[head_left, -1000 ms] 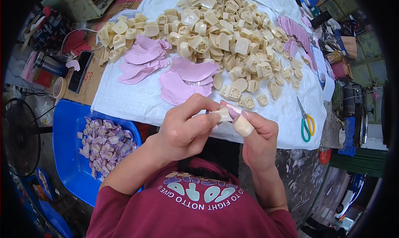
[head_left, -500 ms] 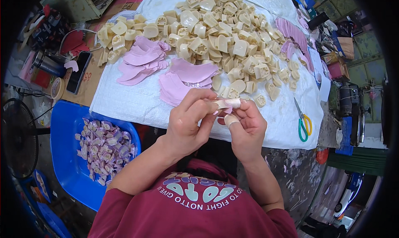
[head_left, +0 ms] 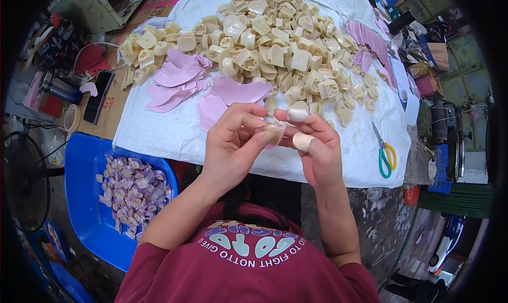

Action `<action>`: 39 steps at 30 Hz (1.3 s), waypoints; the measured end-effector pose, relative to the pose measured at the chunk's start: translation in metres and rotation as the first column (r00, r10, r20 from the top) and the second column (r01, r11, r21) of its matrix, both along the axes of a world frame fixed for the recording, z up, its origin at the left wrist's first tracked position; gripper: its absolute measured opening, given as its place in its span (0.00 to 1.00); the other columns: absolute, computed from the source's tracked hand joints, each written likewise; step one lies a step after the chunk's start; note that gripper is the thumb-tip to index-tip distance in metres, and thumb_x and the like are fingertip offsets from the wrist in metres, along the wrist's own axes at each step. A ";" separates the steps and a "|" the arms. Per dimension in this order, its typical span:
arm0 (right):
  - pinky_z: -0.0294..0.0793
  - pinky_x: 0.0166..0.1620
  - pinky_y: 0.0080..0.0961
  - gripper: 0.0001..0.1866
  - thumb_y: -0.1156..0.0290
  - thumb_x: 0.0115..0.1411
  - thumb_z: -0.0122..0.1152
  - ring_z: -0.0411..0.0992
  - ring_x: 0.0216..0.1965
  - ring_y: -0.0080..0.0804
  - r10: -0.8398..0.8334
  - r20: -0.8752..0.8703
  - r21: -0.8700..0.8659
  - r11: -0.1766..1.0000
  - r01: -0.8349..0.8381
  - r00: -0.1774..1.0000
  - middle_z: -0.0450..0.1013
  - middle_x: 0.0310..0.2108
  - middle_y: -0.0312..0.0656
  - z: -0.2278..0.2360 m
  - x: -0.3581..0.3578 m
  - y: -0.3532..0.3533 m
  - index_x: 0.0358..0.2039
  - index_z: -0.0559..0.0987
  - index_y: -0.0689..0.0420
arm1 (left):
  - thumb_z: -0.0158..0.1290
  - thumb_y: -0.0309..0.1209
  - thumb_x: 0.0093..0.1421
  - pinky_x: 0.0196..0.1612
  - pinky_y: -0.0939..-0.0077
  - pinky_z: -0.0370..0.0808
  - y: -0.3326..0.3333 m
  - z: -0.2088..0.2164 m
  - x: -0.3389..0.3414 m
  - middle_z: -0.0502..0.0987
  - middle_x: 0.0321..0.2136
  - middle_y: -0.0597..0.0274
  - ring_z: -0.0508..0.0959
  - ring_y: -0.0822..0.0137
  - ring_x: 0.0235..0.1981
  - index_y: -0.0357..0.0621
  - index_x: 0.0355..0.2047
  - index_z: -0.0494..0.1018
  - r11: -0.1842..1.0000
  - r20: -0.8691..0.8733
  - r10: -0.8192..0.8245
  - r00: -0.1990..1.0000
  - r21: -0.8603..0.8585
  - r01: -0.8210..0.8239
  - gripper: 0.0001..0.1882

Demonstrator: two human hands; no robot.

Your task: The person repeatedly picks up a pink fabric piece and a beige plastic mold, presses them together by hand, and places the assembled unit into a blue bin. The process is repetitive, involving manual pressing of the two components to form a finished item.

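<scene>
My left hand (head_left: pixel 231 148) pinches a small cream heel block (head_left: pixel 275 127) between thumb and fingers, with a thin pink covering piece (head_left: pixel 275 139) wrapped against it. Just to the right, my right hand (head_left: pixel 321 152) has thumb and index finger spread apart, both tips capped in pale tape or finger cots. Its other fingers come close to the block, and whether they touch it is hidden. Beyond the hands lie a big heap of bare cream heel blocks (head_left: pixel 275 54) and two fanned stacks of pink covering pieces (head_left: pixel 177 82), the nearer one (head_left: pixel 233 94) partly behind my left hand.
A white cloth (head_left: pixel 159 131) covers the table. Green-and-yellow-handled scissors (head_left: pixel 385 154) lie at the right. On the left are a phone (head_left: pixel 99 98), a tape roll (head_left: pixel 72 117) and a blue tub (head_left: pixel 87 208) of covered purple-pink heels (head_left: pixel 135 189). More pink pieces (head_left: pixel 370 44) fan out far right.
My right thumb and index finger have let go of the block and spread apart. My left hand keeps hold of it, tilted differently, with the pink covering now showing below it.
</scene>
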State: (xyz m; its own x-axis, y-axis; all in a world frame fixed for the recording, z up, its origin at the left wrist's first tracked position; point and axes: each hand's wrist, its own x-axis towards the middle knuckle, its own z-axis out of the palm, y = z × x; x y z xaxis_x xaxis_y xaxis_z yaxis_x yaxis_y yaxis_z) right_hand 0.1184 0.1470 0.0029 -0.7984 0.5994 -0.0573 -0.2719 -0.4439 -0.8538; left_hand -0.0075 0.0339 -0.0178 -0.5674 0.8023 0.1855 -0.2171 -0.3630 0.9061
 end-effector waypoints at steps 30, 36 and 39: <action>0.69 0.45 0.38 0.06 0.79 0.48 0.58 0.72 0.40 0.47 -0.159 0.155 0.976 0.177 -0.127 0.975 0.73 0.36 0.47 0.009 -0.002 0.009 0.29 0.74 0.62 | 0.51 0.16 0.59 0.33 0.83 0.76 -0.008 0.000 0.000 0.70 0.36 0.63 0.77 0.75 0.32 0.34 0.34 0.67 0.971 -0.012 -0.151 0.988 -0.189 0.146 0.05; 0.69 0.44 0.37 0.05 0.78 0.49 0.59 0.72 0.39 0.43 -0.148 0.113 0.871 0.491 -0.026 0.982 0.74 0.37 0.46 -0.003 -0.007 0.003 0.28 0.74 0.61 | 0.53 0.16 0.58 0.34 0.83 0.76 -0.008 0.011 -0.024 0.73 0.39 0.59 0.78 0.73 0.32 0.35 0.38 0.69 0.970 -0.546 -0.136 0.826 -0.242 0.000 0.08; 0.70 0.45 0.35 0.05 0.78 0.49 0.60 0.72 0.41 0.42 -0.242 0.004 0.846 0.518 0.125 0.970 0.74 0.38 0.46 -0.002 -0.013 0.001 0.29 0.74 0.61 | 0.54 0.14 0.56 0.37 0.81 0.77 -0.002 0.015 -0.004 0.73 0.42 0.57 0.79 0.70 0.34 0.35 0.45 0.69 0.983 -0.317 0.060 0.947 -0.145 -0.111 0.16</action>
State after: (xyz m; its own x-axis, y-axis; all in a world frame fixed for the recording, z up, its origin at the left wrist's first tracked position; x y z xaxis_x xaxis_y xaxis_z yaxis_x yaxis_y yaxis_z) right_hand 0.1058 0.1481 0.0009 -0.6876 0.5509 0.4730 -0.1428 0.5361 -0.8320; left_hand -0.0118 0.0324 -0.0033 -0.5696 0.7870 0.2370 0.1091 -0.2134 0.9709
